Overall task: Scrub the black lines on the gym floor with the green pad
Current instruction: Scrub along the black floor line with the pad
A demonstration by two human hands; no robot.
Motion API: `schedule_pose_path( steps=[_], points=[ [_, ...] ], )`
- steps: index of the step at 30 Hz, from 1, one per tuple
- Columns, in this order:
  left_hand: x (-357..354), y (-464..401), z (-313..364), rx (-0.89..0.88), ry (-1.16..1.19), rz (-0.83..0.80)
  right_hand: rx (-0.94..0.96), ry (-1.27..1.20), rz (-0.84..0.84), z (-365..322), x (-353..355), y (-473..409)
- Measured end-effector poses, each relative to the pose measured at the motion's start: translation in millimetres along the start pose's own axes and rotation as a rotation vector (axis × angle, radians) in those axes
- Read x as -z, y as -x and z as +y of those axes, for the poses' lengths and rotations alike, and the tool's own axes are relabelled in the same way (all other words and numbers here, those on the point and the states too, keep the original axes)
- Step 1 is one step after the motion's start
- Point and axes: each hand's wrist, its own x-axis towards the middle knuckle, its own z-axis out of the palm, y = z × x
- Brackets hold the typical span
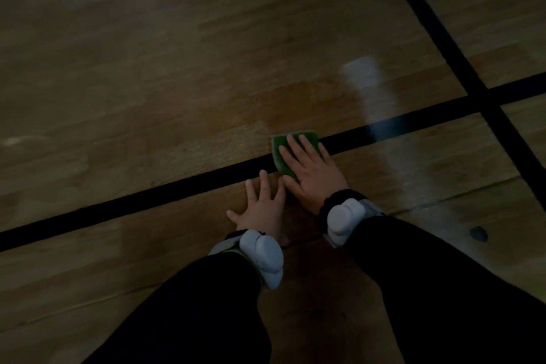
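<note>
A green pad lies flat on a black line that crosses the wooden gym floor from lower left to upper right. My right hand presses on the pad with straight fingers and covers most of it. Just left of it, my left hand rests flat on the floor, fingers spread, its fingertips reaching the edge of the black line. A second black line runs from the top down to the right and crosses the first one.
The wooden gym floor fills the dim view. A pale light reflection lies over the first line right of the pad. A small dark spot marks the floor at the right.
</note>
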Motion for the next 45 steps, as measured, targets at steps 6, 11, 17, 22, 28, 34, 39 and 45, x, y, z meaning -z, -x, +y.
schedule_pose_path(
  steps=[6, 11, 17, 22, 28, 34, 39, 45],
  points=[
    [0, 1, -3, -0.009, 0.029, 0.002, -0.161, -0.023, 0.031, 37, 5, -3],
    [-1, -1, -4, -0.024, 0.052, 0.002, -0.439, -0.040, 0.076, 112, 24, 8],
    [-4, -1, -6, -0.046, 0.048, 0.026, -0.691, -0.072, 0.162, 159, 31, 11],
    [-5, -3, -5, -0.049, 0.043, 0.014, -0.664, -0.037, 0.151, 132, 32, -11],
    [-5, -6, -3, -0.033, 0.033, -0.006, -0.390, -0.018, 0.072, 55, 36, -50],
    [-6, -6, -3, -0.051, 0.062, -0.011, -0.263, 0.010, 0.106, 17, 18, -57],
    [20, 9, -57, -0.098, -0.007, 0.120, -0.267, -0.004, 0.152, 20, 17, -58],
    [30, -6, -157, 0.188, 0.095, -0.007, -0.279, 0.012, 0.170, 19, 13, -57]
  ],
)
